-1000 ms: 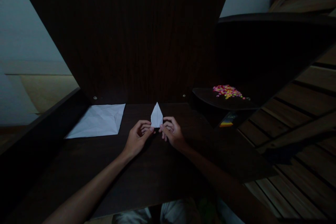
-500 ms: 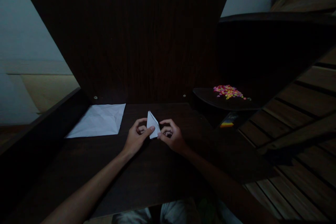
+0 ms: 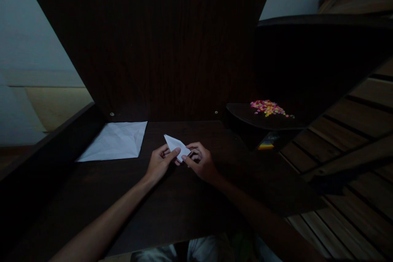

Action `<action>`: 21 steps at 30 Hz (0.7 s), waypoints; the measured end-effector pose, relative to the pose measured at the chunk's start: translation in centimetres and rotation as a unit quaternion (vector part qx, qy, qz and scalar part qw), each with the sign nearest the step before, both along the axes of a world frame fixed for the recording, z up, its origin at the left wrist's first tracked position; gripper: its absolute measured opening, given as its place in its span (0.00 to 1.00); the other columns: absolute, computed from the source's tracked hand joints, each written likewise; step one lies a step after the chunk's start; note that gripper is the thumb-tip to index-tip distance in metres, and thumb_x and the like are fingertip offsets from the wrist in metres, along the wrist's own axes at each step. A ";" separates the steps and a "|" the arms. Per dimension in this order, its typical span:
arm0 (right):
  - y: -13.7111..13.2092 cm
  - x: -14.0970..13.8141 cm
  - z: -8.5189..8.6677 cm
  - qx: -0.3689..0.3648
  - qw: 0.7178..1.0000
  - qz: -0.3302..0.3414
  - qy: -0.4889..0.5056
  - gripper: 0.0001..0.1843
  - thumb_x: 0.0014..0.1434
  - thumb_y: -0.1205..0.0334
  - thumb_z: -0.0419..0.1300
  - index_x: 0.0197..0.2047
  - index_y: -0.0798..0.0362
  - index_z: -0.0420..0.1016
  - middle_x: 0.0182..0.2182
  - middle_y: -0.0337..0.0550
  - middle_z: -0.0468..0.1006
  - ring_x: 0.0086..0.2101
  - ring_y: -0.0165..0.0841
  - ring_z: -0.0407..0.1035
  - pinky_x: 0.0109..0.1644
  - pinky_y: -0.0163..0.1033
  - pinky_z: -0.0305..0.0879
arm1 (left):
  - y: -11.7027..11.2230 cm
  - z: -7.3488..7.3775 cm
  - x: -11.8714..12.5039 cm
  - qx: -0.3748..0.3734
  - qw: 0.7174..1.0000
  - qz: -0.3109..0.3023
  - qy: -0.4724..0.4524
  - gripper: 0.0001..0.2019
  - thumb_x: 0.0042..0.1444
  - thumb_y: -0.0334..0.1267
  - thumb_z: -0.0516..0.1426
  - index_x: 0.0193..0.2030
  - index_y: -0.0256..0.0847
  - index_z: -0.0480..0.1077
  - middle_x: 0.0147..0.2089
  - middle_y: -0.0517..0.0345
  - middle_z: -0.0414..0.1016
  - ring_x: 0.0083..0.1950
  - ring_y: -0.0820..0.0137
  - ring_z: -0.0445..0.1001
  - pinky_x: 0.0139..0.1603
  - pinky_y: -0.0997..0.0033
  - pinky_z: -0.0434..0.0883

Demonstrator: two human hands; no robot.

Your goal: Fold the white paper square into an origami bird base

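Note:
A small folded white paper piece, pointed like a kite, is held just above the dark desk. Its tip leans toward the upper left. My left hand pinches its lower edge between thumb and fingers. My right hand grips the same lower end from the right, fingers curled. Both hands meet at the paper's base in the middle of the desk.
A creased white sheet lies flat at the desk's back left. A heap of small coloured bits sits on a dark rounded shelf at the right. A tall dark back panel rises behind. Wooden slats run along the right.
The folded paper stood upright with its tip pointing away; it has been turned and tipped to the left and lowered. Both hands shifted slightly toward me while keeping hold.

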State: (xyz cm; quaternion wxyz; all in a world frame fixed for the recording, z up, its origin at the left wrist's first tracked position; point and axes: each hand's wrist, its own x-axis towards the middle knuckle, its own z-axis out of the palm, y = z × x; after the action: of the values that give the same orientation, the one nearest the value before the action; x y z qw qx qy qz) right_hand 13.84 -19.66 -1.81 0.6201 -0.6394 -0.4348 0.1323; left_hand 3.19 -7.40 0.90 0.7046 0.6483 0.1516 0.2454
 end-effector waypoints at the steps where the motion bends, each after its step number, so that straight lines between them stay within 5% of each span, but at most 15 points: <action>1: 0.0 0.0 0.0 0.003 1.000 -0.010 -0.016 0.13 0.54 0.59 0.63 0.43 0.52 0.68 0.33 0.42 0.73 0.31 0.30 0.69 0.28 0.33 0.69 | 0.0 -0.1 0.0 -0.012 1.000 -0.002 0.006 0.15 0.46 0.47 0.65 0.34 0.36 0.75 0.28 0.57 0.77 0.26 0.69 0.74 0.29 0.70 0.72; 12: -0.3 -0.1 0.7 0.057 0.974 -0.079 -0.203 0.11 0.57 0.65 0.59 0.43 0.50 0.77 0.40 0.47 0.72 0.36 0.32 0.70 0.31 0.36 0.69 | -0.1 -1.0 0.5 -0.141 0.989 -0.021 0.035 0.18 0.45 0.45 0.66 0.37 0.33 0.74 0.33 0.50 0.80 0.30 0.64 0.78 0.34 0.65 0.77; 21: -0.4 0.5 0.4 0.044 0.946 -0.032 -0.319 0.19 0.57 0.73 0.54 0.48 0.44 0.77 0.38 0.45 0.76 0.38 0.36 0.68 0.41 0.44 0.69 | 0.0 -1.1 0.3 -0.224 0.974 -0.045 -0.011 0.06 0.46 0.33 0.62 0.31 0.32 0.74 0.33 0.49 0.79 0.34 0.64 0.78 0.43 0.60 0.76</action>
State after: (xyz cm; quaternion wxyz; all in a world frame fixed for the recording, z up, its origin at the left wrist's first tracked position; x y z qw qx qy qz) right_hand 14.32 -20.09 -1.45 0.4805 -0.6339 -0.5945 -0.1178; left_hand 3.50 -7.39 -0.18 0.8437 0.4775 0.1658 0.1806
